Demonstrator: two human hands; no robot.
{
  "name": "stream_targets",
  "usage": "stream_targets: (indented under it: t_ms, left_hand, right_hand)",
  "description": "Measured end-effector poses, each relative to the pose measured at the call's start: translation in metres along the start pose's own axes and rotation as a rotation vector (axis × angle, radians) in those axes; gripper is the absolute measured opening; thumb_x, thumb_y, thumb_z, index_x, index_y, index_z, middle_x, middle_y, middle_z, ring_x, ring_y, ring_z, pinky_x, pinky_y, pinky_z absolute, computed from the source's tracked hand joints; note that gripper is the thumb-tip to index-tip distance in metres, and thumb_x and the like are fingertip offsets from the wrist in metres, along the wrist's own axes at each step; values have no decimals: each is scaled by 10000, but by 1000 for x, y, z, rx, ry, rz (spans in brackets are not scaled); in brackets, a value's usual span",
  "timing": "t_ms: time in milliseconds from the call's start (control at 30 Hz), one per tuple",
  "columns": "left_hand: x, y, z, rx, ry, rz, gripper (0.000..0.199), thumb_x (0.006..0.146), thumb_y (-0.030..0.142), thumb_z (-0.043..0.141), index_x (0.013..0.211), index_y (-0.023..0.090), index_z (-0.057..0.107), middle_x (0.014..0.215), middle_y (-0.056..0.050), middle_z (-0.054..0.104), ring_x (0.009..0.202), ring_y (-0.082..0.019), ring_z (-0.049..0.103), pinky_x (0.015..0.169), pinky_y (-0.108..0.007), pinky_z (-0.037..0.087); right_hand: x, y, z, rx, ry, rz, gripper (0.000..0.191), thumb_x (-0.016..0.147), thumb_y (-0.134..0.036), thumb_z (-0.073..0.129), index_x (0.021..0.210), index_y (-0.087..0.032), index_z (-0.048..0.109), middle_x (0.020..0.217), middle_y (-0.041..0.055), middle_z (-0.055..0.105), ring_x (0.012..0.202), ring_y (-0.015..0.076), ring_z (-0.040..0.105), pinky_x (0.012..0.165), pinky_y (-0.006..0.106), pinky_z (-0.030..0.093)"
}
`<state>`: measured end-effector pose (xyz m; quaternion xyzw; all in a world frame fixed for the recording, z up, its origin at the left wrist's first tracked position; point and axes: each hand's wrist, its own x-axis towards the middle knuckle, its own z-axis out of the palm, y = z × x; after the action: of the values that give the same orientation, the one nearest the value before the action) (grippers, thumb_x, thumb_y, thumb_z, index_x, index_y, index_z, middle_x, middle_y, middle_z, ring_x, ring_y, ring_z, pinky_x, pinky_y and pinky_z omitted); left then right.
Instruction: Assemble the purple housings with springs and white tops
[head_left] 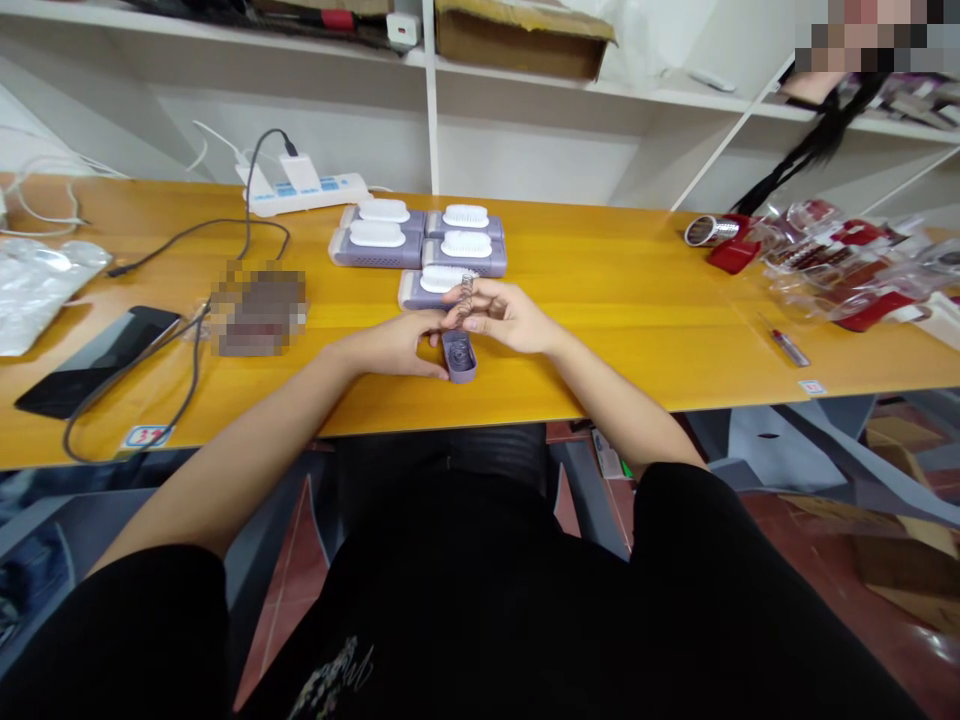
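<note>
My left hand [401, 345] is closed around a small purple oval housing [463, 374] near the table's front edge. The housing's open side faces me, and a dark coiled shape shows inside it. Just above it, my right hand [514, 318] pinches a thin metal coil spring [466, 288] between its fingertips. The fingers of both hands nearly meet, so part of the housing is hidden. Right behind my hands lies a lilac block with a white bristled brush head [439, 280] on top.
Several more lilac blocks with white brush heads [379, 234] stand in rows farther back. A white power strip [307, 192], a grey cable [196, 340] and a black phone [94, 362] lie to the left. Red and clear packages [847, 255] and a small red-tipped tool [789, 345] are at right.
</note>
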<state>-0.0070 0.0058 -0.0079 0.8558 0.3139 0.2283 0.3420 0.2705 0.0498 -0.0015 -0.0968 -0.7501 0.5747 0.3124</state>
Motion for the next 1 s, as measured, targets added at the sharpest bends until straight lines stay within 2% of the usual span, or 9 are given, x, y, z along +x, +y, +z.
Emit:
stream_targets:
  t_ms: [100, 200, 300, 467, 600, 733, 900, 1000]
  left_hand:
    - [1, -2, 0, -14, 26, -62, 752, 849, 651, 1049, 1403, 212, 791, 1198, -98, 849, 1026, -301, 793, 918, -426, 653]
    - [3, -2, 2, 67, 99, -108, 785, 772, 602, 1085, 1371, 208, 764, 1283, -135, 853, 1129, -359, 821, 976, -463, 656]
    - [4, 0, 5, 133, 155, -113, 771, 794, 504, 1034, 1436, 222, 713, 1397, -168, 839, 1239, -391, 824, 1041, -492, 651]
    - [4, 2, 8, 141, 189, -149, 702, 860, 475, 955, 1457, 227, 682, 1328, -159, 859, 1122, -352, 840, 928, -451, 647]
    - [5, 4, 4, 154, 175, -87, 618, 913, 462, 895, 1467, 216, 773, 1393, -155, 882, 1242, -371, 848, 1098, -484, 660]
    - [6, 7, 1, 136, 154, -82, 560, 924, 506, 912, 1404, 221, 872, 1399, -139, 909, 1305, -384, 851, 1203, -508, 651]
    - [7, 7, -1, 122, 152, -110, 549, 889, 595, 971, 1285, 219, 910, 1273, -134, 928, 1171, -376, 861, 1102, -492, 673]
    - [6, 9, -2, 141, 129, -118, 573, 911, 629, 942, 1305, 214, 907, 1269, -142, 922, 1097, -354, 850, 1018, -459, 669]
  right_hand:
    - [-1, -2, -3, -13, 11, 2, 603, 1095, -553, 956, 1517, -191, 723, 1304, 118, 888, 1225, 224, 876, 1156, 390, 688]
    - [-2, -6, -4, -38, 17, 14, 629, 1103, -596, 939, 1533, -193, 717, 1352, 137, 881, 1278, 240, 860, 1168, 391, 677]
    - [-3, -9, -3, -65, 22, 3, 628, 1128, -634, 896, 1538, -196, 707, 1369, 142, 867, 1315, 250, 841, 1182, 403, 668]
    - [-5, -11, -1, -198, 76, -57, 590, 1170, -678, 816, 1507, -208, 694, 1347, 127, 847, 1334, 259, 817, 1238, 446, 647]
    - [-6, -12, 0, -415, 134, -114, 559, 1208, -749, 688, 1434, -237, 700, 1313, 126, 847, 1243, 293, 821, 1213, 525, 672]
    - [-7, -14, 3, -549, 186, -138, 468, 1245, -712, 608, 1376, -276, 717, 1306, 117, 849, 1193, 307, 814, 1166, 538, 681]
    - [-8, -15, 7, -534, 168, -127, 436, 1245, -685, 610, 1369, -279, 712, 1314, 120, 848, 1150, 310, 811, 1124, 526, 684]
    - [-9, -16, 6, -531, 144, -99, 471, 1230, -721, 619, 1365, -277, 700, 1315, 122, 855, 1126, 305, 810, 1096, 514, 689]
